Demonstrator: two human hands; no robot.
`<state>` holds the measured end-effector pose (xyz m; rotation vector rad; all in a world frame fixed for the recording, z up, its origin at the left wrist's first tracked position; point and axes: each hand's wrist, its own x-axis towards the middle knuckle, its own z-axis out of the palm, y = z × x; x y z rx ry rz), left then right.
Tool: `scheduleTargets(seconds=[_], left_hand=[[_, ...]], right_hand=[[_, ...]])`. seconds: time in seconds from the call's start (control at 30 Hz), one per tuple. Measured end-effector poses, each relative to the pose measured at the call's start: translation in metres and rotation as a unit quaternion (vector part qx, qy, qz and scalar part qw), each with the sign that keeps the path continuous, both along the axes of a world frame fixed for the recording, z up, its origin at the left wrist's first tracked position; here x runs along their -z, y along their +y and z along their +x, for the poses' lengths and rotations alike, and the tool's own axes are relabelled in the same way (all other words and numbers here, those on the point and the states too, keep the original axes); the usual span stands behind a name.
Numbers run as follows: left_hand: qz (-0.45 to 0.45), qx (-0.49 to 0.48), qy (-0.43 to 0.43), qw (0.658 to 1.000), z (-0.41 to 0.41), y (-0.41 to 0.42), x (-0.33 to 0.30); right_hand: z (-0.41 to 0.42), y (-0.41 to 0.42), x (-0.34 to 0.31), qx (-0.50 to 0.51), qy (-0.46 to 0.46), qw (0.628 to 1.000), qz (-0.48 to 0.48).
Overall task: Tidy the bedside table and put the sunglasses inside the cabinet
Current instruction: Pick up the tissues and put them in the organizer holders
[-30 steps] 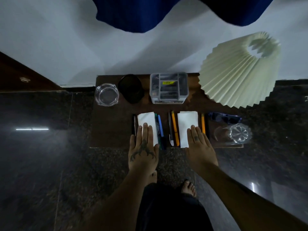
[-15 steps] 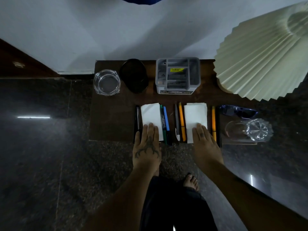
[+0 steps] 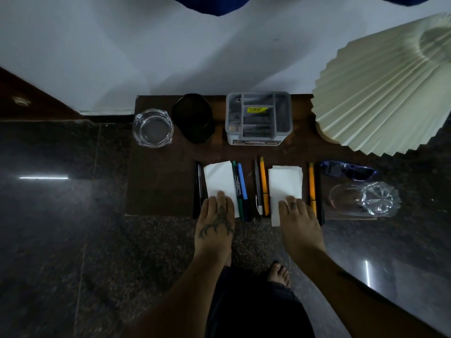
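Note:
Blue sunglasses (image 3: 347, 171) lie at the right of the brown bedside table (image 3: 161, 181), under the lamp's edge. Two white folded papers lie side by side: the left paper (image 3: 219, 179) and the right paper (image 3: 285, 184). My left hand (image 3: 216, 223) rests flat on the near end of the left paper, fingers straight. My right hand (image 3: 299, 224) rests flat on the near end of the right paper. Pens lie beside the papers: a black pen (image 3: 198, 189), green and blue markers (image 3: 240, 186), orange pens (image 3: 263, 184).
At the back stand a glass ashtray (image 3: 153, 128), a black round container (image 3: 194, 118) and a grey organiser box (image 3: 258, 117). A pleated cream lampshade (image 3: 380, 93) overhangs the right side. A clear glass (image 3: 366, 200) lies tipped near the front right corner. Dark stone floor surrounds the table.
The view has closed in on the table and tilted. Both hands have slid slightly back toward the near ends of the papers, still lying flat.

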<state>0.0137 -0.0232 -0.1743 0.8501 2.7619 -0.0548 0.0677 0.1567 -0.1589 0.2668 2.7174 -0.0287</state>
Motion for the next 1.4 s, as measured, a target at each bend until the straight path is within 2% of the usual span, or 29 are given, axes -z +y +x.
scheduleTargets(seconds=[0.2, 0.43, 0.53, 0.6, 0.7, 0.8, 0.93, 1.0, 1.07, 1.27, 1.4], left_hand=[[0.004, 0.001, 0.001, 1.000, -0.003, -0.001, -0.005], [0.021, -0.037, -0.025, 0.999, -0.008, 0.002, -0.023], [-0.005, -0.054, -0.045, 0.998, -0.012, 0.000, -0.034], [0.000, -0.068, 0.002, 0.998, -0.015, -0.001, -0.044], [0.067, -0.124, 0.066, 0.988, -0.027, 0.007, -0.064], [0.079, -0.138, 0.093, 0.983, -0.038, 0.011, -0.081], [0.040, -0.164, 0.036, 0.985, -0.043, 0.012, -0.107], [0.084, -0.188, 0.086, 0.975, -0.052, 0.015, -0.116], [0.146, -0.200, 0.099, 0.964, -0.065, 0.024, -0.129], [0.189, -0.217, 0.130, 0.949, -0.096, 0.045, -0.158], [0.224, -0.207, 0.124, 0.944, -0.114, 0.057, -0.160]], right_hand=[[0.003, 0.003, -0.002, -0.016, 0.049, 0.999, -0.015], [-0.002, 0.004, -0.016, 0.058, 0.111, 0.991, -0.053], [-0.014, 0.003, -0.029, 0.104, 0.167, 0.977, -0.086], [-0.021, 0.000, -0.040, 0.129, 0.202, 0.965, -0.106], [-0.029, -0.002, -0.061, 0.150, 0.248, 0.949, -0.127], [-0.036, 0.000, -0.086, 0.182, 0.282, 0.929, -0.155], [-0.048, 0.014, -0.115, 0.201, 0.335, 0.899, -0.197], [-0.056, 0.021, -0.128, 0.201, 0.356, 0.891, -0.199], [-0.065, 0.025, -0.141, 0.198, 0.381, 0.884, -0.185], [-0.099, 0.038, -0.160, 0.203, 0.404, 0.873, -0.183], [-0.122, 0.048, -0.156, 0.197, 0.382, 0.885, -0.177]])
